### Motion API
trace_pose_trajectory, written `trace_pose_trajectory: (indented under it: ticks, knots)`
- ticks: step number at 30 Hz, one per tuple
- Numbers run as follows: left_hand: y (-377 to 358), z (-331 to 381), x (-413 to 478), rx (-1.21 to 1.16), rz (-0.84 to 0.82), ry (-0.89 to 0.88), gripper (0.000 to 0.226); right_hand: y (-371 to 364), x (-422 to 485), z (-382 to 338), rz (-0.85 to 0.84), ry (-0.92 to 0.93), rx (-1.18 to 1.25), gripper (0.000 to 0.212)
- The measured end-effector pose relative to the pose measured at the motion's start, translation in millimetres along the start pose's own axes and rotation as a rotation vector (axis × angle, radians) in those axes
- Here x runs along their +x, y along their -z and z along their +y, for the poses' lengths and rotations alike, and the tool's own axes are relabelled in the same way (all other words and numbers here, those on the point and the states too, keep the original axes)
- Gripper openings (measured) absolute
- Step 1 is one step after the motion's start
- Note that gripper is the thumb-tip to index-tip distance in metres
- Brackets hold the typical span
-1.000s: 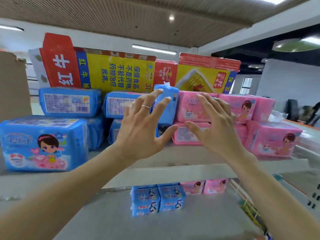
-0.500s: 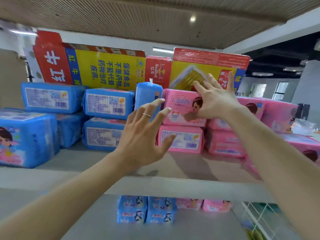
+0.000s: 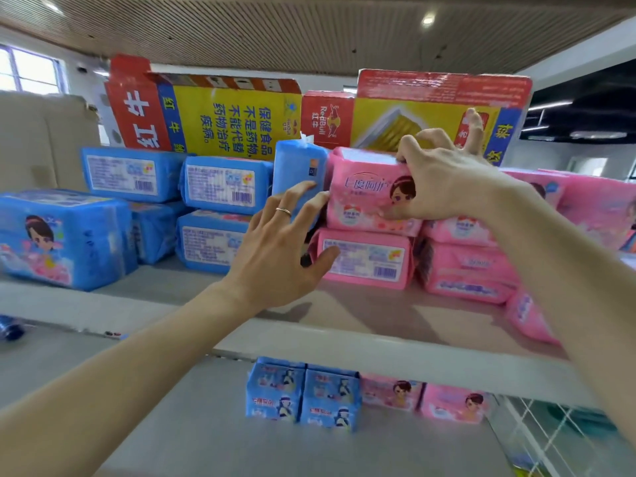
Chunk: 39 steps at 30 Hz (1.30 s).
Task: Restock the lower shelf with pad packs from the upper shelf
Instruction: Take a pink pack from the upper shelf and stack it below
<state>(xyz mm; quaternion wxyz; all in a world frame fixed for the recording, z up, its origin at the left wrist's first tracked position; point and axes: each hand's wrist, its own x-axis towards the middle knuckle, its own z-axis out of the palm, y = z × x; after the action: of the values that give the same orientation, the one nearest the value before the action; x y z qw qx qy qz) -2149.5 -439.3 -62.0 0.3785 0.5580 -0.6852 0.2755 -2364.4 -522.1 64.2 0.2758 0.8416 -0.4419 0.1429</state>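
Gripping pink pack (image 3: 365,197), upper shelf (image 3: 378,352), 1 o'clock: my right hand (image 3: 444,182) clamped its top edge; left hand (image 3: 280,249) fingers lay apart at its 9 o'clock end. Judged light, squashy, slick; hold ends.

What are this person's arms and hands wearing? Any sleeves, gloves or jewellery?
No sleeves, gloves, watch or bracelet show; both forearms are uncovered up to the frame edge. The left hand wears one thin metallic ring on one of its fingers. The right hand shows no ring or other item.
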Motion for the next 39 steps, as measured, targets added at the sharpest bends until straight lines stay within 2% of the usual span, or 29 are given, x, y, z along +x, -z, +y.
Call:
trace_pose_trajectory:
  ticks: [2,4,6,10,13,20,23,26,29,31,33,35,36,38,39]
  knots:
    - [-0.8,0.5,1.5,-0.009,-0.011,0.017,0.076,-3.4,1.4,3.8,0.048,0.033,0.036,0.071]
    - [-1.3,2.7,2.9,-0.033,-0.019,0.025,0.080,-5.6,2.8,7.8,0.077,0.050,0.055,0.063]
    - [-1.8,6.9,4.9,-0.071,-0.020,0.029,0.082,-7.6,3.8,11.8,0.106,0.053,0.063,0.069]
    - [-3.9,14.4,10.7,-0.145,-0.024,0.058,0.087,-6.7,4.4,16.9,0.092,0.053,0.117,0.102]
    - [-6.8,17.0,12.9,-0.187,0.004,0.059,0.089,-7.8,1.5,18.7,0.172,0.086,0.128,0.105]
    - [3.1,18.3,17.0,-0.391,0.148,0.069,0.097,-1.4,-21.6,28.0,0.522,0.140,0.270,0.102]
    - [13.2,20.5,16.2,-0.462,0.140,0.024,0.103,0.4,-35.4,22.5,0.546,0.202,0.425,0.103]
    - [25.4,25.1,10.5,-0.563,0.110,0.035,0.095,-5.3,-53.1,11.6,0.507,0.251,0.571,0.104]
    - [33.9,26.1,-4.3,-0.584,0.126,0.096,0.087,-18.7,-69.8,-0.1,0.544,0.271,0.680,0.106]
    - [39.9,31.9,-20.7,-0.667,0.147,0.201,0.081,-31.6,-81.4,-9.7,0.571,0.173,0.824,0.107]
    - [44.4,41.3,-40.1,-0.784,0.183,0.303,0.062,-43.5,-97.4,-25.2,0.520,-0.023,1.097,0.108]
    - [46.2,51.2,-58.7,-0.868,0.175,0.365,0.043,-51.9,-117.9,-44.8,0.434,-0.067,1.356,0.088]
    - [47.6,57.0,-67.5,-0.909,0.158,0.376,0.043,-55.3,-128.0,-54.8,0.412,-0.013,1.439,0.069]
    - [52.7,67.9,-82.9,-0.991,0.123,0.396,0.056,-55.9,-148.3,-73.0,0.434,0.049,1.511,0.030]
    - [56.1,72.1,-90.1,-1.011,0.093,0.404,0.059,-54.2,-157.4,-80.7,0.456,0.038,1.534,0.018]
